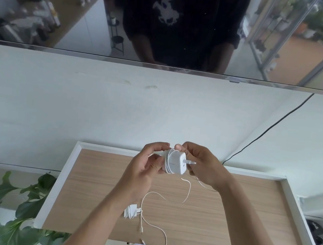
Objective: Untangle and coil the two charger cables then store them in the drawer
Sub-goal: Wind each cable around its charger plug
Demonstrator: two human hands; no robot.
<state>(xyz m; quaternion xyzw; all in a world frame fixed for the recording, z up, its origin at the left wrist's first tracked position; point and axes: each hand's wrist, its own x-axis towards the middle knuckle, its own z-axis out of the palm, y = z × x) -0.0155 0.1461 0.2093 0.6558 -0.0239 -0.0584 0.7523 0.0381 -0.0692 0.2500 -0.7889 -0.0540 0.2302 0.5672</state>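
Green leaves of a plant (31, 194) stand at the far left, outside the work. Next to them begins the white rim of the drawer (60, 179), which has a wooden bottom and lies open under the hands, so finished cables can go down directly into it. Inside it, at the near left, lies the second charger (130, 211) with some cable already wound on its body. A thin white cable (158, 229) runs from this place toward the near edge. I cannot tell if this cable belongs to it or is crossing with the other one.

Above the drawer, the left hand (146, 166) has its fingers curled and pinches the left side of the white charger (176, 163), just where the windings sit. I think this is to keep the turns from slipping. The charger is in the air between both hands, its plug pins pointing to the right.

The right hand (202, 165) grips the other side, thumb on top and fingers closed behind. A loose tail (188, 190) hangs from the charger into the drawer, so in my judgement the coiling is not yet finished.

At the far right, a black wire (270, 129) goes down the wall
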